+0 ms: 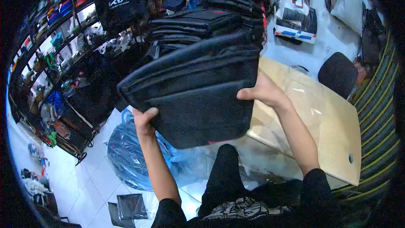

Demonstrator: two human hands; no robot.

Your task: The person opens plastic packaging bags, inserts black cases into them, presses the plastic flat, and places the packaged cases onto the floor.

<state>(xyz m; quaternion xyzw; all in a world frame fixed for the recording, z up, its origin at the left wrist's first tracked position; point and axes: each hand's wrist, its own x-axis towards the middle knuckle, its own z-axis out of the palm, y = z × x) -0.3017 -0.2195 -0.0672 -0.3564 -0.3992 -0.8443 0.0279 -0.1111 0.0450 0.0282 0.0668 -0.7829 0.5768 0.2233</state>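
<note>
A black, padded, folded bag-like piece is held up in front of me, tilted, with several ridges along its upper part. My left hand grips its lower left edge, thumb on the front face and fingers hidden behind. On the right edge, my right hand holds it the same way, thumb across the front. Directly behind it rises a stack of similar black pieces. A small red mark shows at the held piece's bottom edge.
A pale yellow tabletop lies to the right. Blue clear plastic is on the tiled floor at the left, near flat black packets. Loaded shelves line the left. A dark rounded object stands beyond the table.
</note>
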